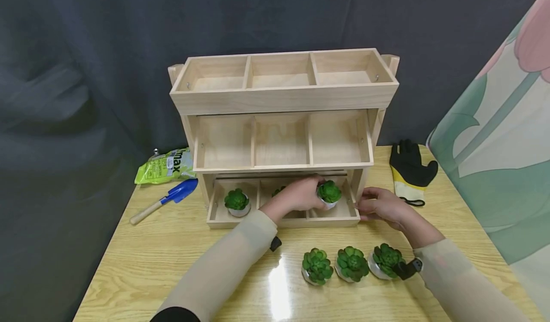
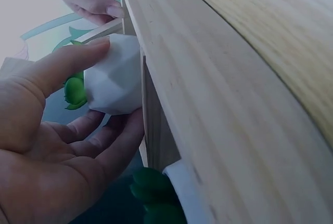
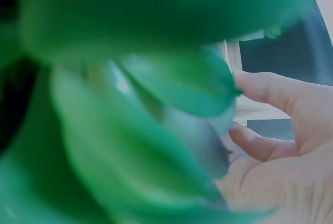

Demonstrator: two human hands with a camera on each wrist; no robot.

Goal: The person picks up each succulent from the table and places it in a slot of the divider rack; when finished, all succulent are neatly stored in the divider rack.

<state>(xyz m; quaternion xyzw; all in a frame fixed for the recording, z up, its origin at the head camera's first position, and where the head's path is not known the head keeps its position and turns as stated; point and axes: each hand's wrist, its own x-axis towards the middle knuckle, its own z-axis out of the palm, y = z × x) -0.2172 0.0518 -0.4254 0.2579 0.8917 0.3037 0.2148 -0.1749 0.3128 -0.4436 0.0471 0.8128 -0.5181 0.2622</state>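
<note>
My left hand (image 1: 302,193) grips a potted succulent (image 1: 330,192) in the right compartment of the wooden planter shelf's bottom box (image 1: 283,223). In the left wrist view, thumb and fingers are around its white faceted pot (image 2: 115,76). My right hand (image 1: 382,208) is at the right end of that box, its fingertips right at the end wall. Another succulent (image 1: 237,202) stands in the left compartment, and a third (image 1: 278,190) shows in the middle one, mostly hidden by my left hand. Blurred green leaves (image 3: 130,146) fill much of the right wrist view.
Three more potted succulents (image 1: 352,264) stand in a row in front of the shelf, near my right forearm. A blue trowel (image 1: 180,191) and a green bag (image 1: 165,166) lie at the left. To the right lies a black and yellow glove (image 1: 410,169).
</note>
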